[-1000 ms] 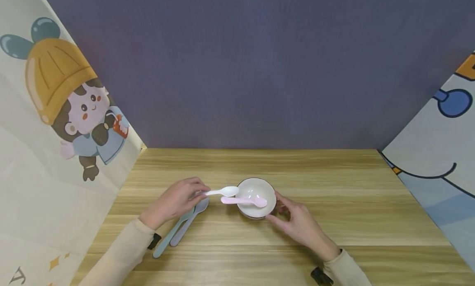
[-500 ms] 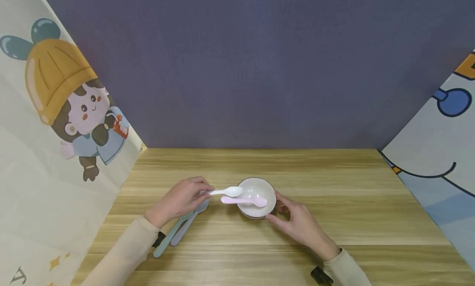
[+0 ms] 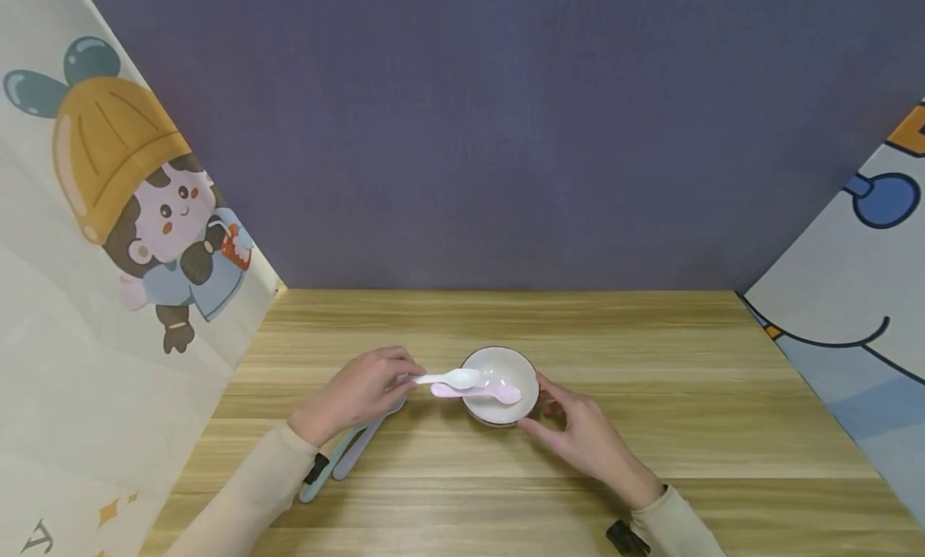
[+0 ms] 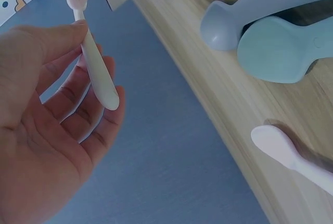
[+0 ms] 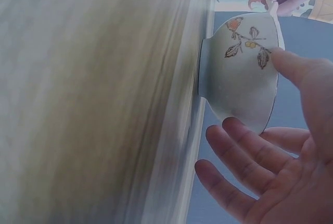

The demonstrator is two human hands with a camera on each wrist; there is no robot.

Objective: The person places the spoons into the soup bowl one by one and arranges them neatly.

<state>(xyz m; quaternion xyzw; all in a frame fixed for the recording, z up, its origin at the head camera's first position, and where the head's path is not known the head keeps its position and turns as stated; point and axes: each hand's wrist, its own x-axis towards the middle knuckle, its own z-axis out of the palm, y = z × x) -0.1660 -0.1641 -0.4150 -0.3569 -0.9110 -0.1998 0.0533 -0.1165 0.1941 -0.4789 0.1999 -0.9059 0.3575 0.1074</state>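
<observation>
White spoon — pinched by left hand — overhangs bowl beside pink spoon, right hand holding bowl.

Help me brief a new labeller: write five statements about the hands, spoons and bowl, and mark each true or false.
1. The left hand holds a white spoon. True.
2. Every spoon is in the bowl. False: the green spoon lies on the table.
3. The right hand touches the bowl. True.
4. The bowl is upside down. False: it stands upright.
5. The pink spoon extends past the bowl's rim. True.
</observation>
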